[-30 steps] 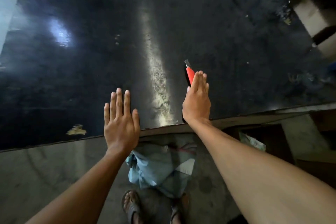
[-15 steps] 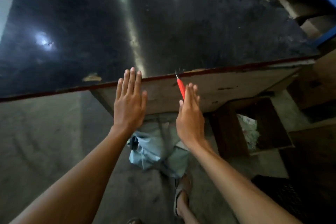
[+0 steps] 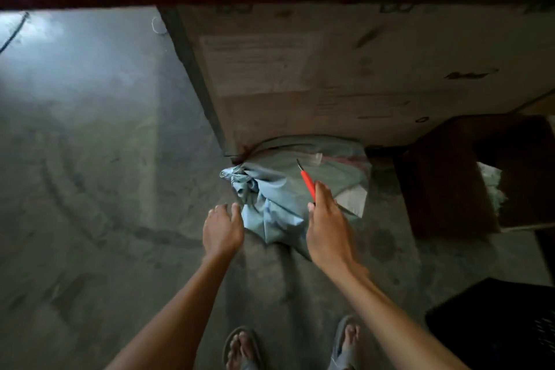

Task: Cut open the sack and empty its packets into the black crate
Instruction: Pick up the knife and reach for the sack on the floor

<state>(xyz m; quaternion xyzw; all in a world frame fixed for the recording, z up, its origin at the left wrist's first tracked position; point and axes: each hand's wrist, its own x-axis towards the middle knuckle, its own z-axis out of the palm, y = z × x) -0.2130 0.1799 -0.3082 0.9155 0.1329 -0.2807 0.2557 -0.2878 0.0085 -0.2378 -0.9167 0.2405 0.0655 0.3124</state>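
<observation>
sack (image 3: 279, 204) crumpled, pale blue, bunched

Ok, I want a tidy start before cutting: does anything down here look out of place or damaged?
Nothing looks spilled or torn. The crumpled pale blue sack lies on the concrete floor, partly tucked under the cardboard-fronted table, its gathered neck bunched at the left. The right hand holds the red-handled knife with its blade bared above the sack; the left hand is empty.

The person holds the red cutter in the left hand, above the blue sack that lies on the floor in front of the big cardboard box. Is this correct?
Not quite. The head view shows the red cutter in the right hand, not the left. The left hand holds nothing and reaches toward the blue sack. The rest is correct: the sack lies on the floor in front of the big cardboard box.
</observation>
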